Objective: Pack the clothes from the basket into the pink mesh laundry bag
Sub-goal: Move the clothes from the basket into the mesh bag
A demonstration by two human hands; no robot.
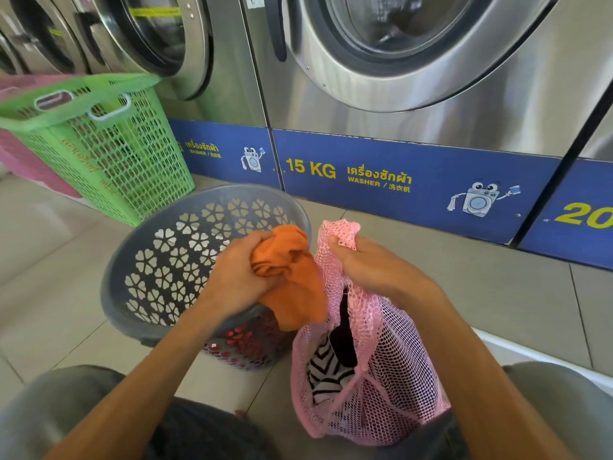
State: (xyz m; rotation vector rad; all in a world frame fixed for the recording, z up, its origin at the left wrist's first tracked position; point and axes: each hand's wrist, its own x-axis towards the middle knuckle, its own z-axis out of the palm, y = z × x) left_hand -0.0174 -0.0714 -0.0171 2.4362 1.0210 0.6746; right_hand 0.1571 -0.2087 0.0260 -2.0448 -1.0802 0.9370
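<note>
My left hand (237, 277) grips a bunched orange garment (292, 280) above the near rim of the grey basket (159, 234), right beside the bag's mouth. My right hand (368, 263) pinches the top edge of the pink mesh laundry bag (398, 376) and holds it up. The bag stands on the floor between my knees. Inside it show a black-and-white striped garment (326, 370) and a black one (345, 336). The grey basket has flower-shaped holes, and red cloth (245, 340) shows through its lower wall.
A tall green basket (109, 144) stands at the left against the washers, with a pink one (20, 154) behind it. Steel front-loading washing machines (414, 61) with blue base panels line the back. The floor is pale tile.
</note>
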